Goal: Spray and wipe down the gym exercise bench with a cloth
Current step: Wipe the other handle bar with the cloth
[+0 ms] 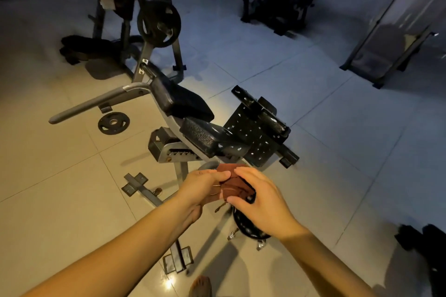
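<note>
- From the head view, both hands are out in front, just short of the exercise bench. Between them is a reddish-brown cloth.
- The left hand pinches the cloth's near edge between thumb and bent fingers. The right hand curls over the other side with its thumb tucked under, so each hand has a hold and neither is free.
- The cloth is held in the air near the seat pad and touches nothing on the bench.
- I'd say the step in hand is folding or bunching the cloth, ready for wiping.
- No spray bottle is in sight. Pale flecks dot the seat pad's front, but I can't tell whether they are droplets or wear.
- Next, I'd guess one hand takes the cloth alone and lowers it flat onto the seat pad, keeping clear of the weight plate on the tiled floor.
</note>
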